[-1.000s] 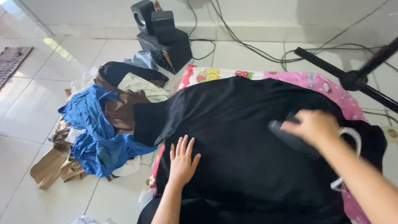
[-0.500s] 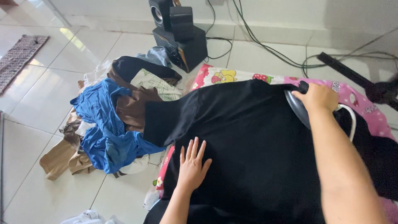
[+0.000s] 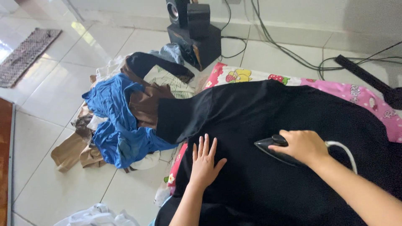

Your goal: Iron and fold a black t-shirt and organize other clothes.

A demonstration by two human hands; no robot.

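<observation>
A black garment (image 3: 259,117) lies spread over a pink patterned mat (image 3: 356,94) on the tiled floor. My left hand (image 3: 204,162) presses flat on the garment, fingers apart. My right hand (image 3: 303,146) grips the handle of a black clothes iron (image 3: 268,147), which rests on the garment's middle, nose pointing left. A white cord (image 3: 343,150) trails from the iron past my right wrist.
A heap of clothes lies left of the mat: a blue garment (image 3: 115,121), brown pieces (image 3: 144,104), tan cloth (image 3: 73,152). Black speakers (image 3: 192,31) stand at the back. Cables (image 3: 293,54) run along the floor. A dark stand leg (image 3: 364,73) lies at the right. White cloth (image 3: 98,215) sits near the bottom.
My right hand has drawn the iron from the garment's upper right back toward its middle, nearer my left hand. The left hand stays pressed in the same place.
</observation>
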